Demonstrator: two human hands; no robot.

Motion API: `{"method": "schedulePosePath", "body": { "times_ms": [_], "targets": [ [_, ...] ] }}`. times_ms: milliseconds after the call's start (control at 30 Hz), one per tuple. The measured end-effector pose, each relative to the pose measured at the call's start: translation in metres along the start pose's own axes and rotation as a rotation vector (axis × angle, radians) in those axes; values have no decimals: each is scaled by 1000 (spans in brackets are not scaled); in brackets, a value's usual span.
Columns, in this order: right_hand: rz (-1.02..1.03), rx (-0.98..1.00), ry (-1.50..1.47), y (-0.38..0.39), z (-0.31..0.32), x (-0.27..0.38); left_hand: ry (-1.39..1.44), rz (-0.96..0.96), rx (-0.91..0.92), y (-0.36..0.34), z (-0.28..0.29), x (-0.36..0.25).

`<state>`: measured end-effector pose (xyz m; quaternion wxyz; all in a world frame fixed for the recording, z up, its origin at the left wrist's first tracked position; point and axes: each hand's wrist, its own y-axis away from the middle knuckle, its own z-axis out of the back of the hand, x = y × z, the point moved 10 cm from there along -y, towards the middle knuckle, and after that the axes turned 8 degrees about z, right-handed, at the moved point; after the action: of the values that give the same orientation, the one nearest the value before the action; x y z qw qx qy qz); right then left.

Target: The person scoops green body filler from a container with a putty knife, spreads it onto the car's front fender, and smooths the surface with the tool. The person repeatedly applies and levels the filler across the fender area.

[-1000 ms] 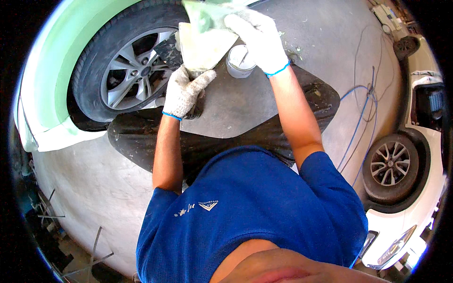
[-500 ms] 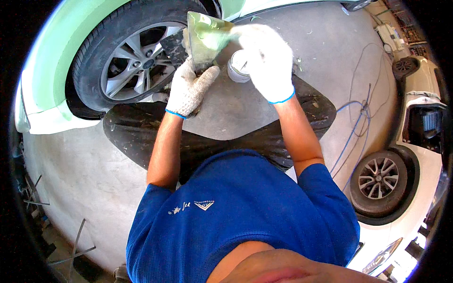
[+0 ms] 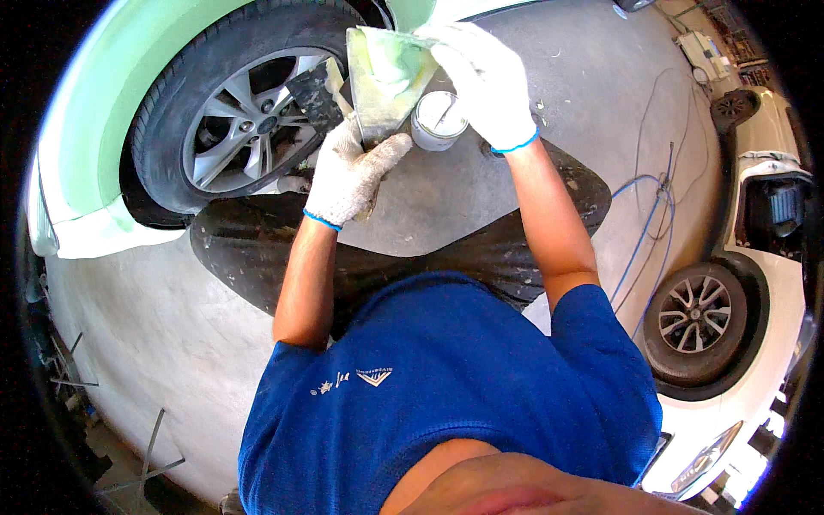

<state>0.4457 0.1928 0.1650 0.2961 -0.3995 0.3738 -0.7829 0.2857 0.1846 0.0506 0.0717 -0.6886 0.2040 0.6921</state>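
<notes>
My left hand (image 3: 354,176), in a white knit glove, is closed on the narrow end of a trapezoid putty board (image 3: 390,90). Pale green putty is smeared over the board's upper face. A dark, stained flat scraper (image 3: 315,96) juts out to the left beside the same hand; how it is held is hidden. My gloved right hand (image 3: 489,86) reaches in from the right, its fingers closed together at the board's upper right corner. Whatever they pinch there is mostly hidden. An open white tin (image 3: 438,122) stands on the floor just beneath, between both hands.
At upper left is a car wheel (image 3: 249,120) under a pale green fender (image 3: 90,146). My dark trouser legs (image 3: 257,245) spread around the work. Blue and grey hoses (image 3: 661,193) lie on the floor to the right, near a white car (image 3: 755,360). Thin metal bars (image 3: 154,438) stand at lower left.
The right hand has moved up and left toward the board's upper corner, off its blurred stroke. The board is tipped more toward me, showing more putty. The left hand has shifted slightly right.
</notes>
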Motion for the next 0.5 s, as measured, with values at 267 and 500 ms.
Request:
{"method": "schedulePosePath", "body": {
  "times_ms": [267,500],
  "targets": [
    [-774,-414,-623,74,-1,-81,-373,-436,-295,5,19,-26],
    [-1069,-370,-1175,100,-70,-82,-1009,-556,-566,-1,7,-26]
  ]
}}
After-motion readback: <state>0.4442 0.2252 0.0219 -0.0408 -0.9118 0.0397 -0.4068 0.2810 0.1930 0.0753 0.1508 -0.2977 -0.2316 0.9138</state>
